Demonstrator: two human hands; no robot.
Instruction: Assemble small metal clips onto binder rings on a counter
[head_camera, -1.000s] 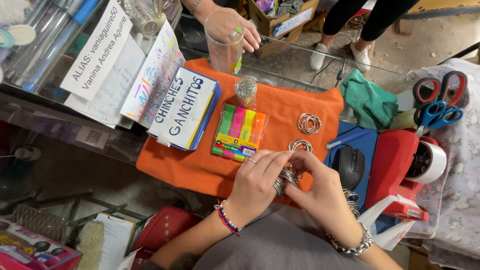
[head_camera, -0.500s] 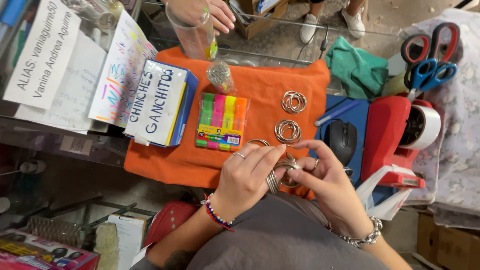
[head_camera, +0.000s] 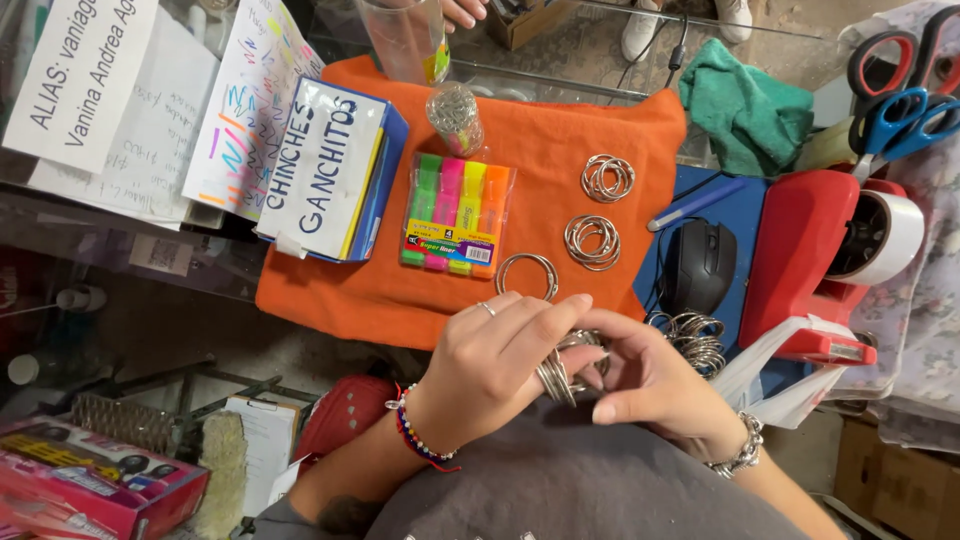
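Observation:
My left hand (head_camera: 495, 360) and my right hand (head_camera: 645, 380) meet over my lap and together grip a bunch of silver metal rings (head_camera: 562, 368). Just above them one ring (head_camera: 527, 274) lies on the orange cloth (head_camera: 545, 140). Two small groups of rings (head_camera: 592, 241) (head_camera: 608, 177) lie farther up the cloth. A further heap of rings (head_camera: 690, 338) sits by my right hand at the edge of the blue pad.
On the cloth lie a pack of highlighters (head_camera: 457, 213), a small clear jar (head_camera: 455, 117) and a blue box with a handwritten label (head_camera: 330, 170). A black mouse (head_camera: 700, 265), red tape dispenser (head_camera: 810, 260), scissors (head_camera: 900, 100) and green cloth (head_camera: 745, 105) lie to the right. Another person's hand (head_camera: 465, 10) holds a clear cup (head_camera: 405, 40).
The view has shifted and drawn closer. My hands stay together on the bunch of rings, and one more ring now lies on the cloth above them.

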